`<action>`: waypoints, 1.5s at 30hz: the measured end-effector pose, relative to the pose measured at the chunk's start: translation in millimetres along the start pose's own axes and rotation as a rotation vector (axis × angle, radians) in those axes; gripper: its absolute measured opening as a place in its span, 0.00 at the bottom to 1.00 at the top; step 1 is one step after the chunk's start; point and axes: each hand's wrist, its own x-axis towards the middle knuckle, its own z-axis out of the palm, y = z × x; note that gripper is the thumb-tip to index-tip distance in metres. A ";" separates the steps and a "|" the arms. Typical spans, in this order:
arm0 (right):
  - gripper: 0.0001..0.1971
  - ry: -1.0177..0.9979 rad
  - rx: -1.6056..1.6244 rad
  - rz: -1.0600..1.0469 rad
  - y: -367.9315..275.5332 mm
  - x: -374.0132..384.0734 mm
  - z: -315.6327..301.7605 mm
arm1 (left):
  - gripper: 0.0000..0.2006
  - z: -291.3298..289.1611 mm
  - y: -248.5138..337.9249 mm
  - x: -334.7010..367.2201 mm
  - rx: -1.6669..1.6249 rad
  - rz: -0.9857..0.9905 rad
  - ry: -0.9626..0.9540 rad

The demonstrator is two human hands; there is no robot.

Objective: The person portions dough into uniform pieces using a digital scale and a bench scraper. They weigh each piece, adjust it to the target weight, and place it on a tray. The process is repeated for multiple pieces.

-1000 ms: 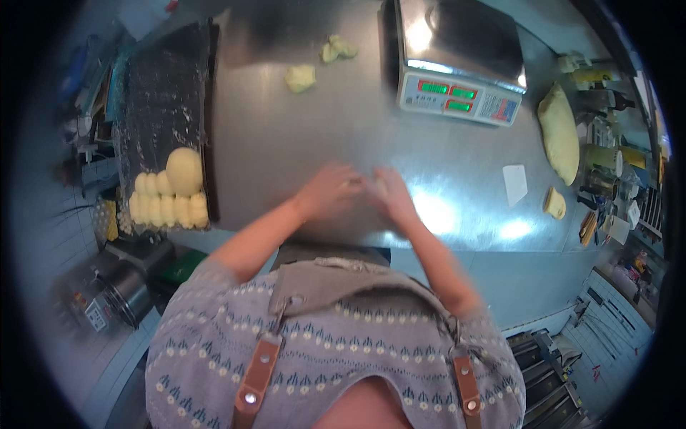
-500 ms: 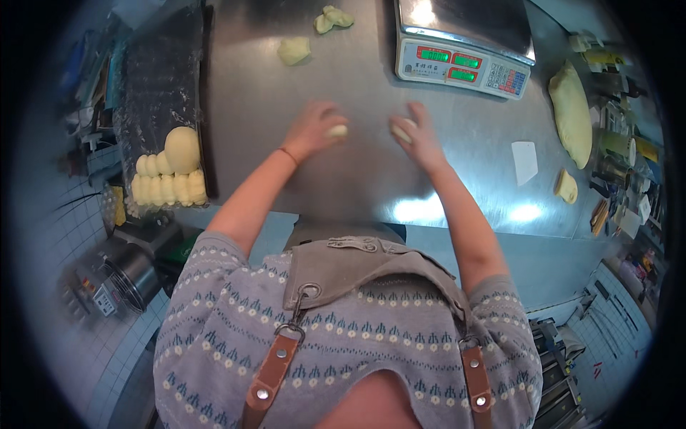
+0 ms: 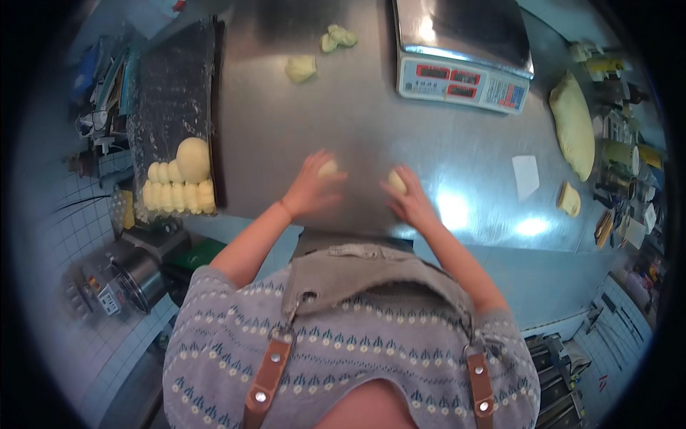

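My left hand (image 3: 309, 190) curls around a small pale-yellow dough ball (image 3: 328, 169) on the steel table (image 3: 271, 121). My right hand (image 3: 414, 203) cups a second dough ball (image 3: 397, 181), a short way to the right. Both balls rest against the palms and fingers, partly covered, and the fingertips are a little blurred. Farther off, ahead of my left hand, lie a flat dough piece (image 3: 301, 68) and a lumpy dough scrap (image 3: 338, 38).
A dark tray (image 3: 171, 86) at the left bears rows of small dough balls (image 3: 179, 197) and one larger ball (image 3: 193, 161). A scale (image 3: 464, 79) stands at the far right. Beyond my right hand lie a white scraper (image 3: 525, 177), a long dough slab (image 3: 574, 129) and a dough chunk (image 3: 569, 199).
Both hands have come nearer to my body, each still around its dough ball. The table's things sit slightly lower in the picture. The scale's displays went from green to red.
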 end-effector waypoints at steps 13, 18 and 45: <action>0.33 -0.081 0.039 0.318 -46.2 93.0 10.6 | 0.53 -0.7 -19.7 -19.0 -0.469 -0.452 0.165; 0.42 -0.245 -0.149 0.252 -112.1 148.8 46.6 | 0.46 -31.8 -18.8 -50.6 -0.565 -0.542 0.377; 0.31 -0.326 -0.098 -0.086 -391.9 472.9 307.1 | 0.13 -229.1 -201.1 -290.6 0.277 -0.530 0.522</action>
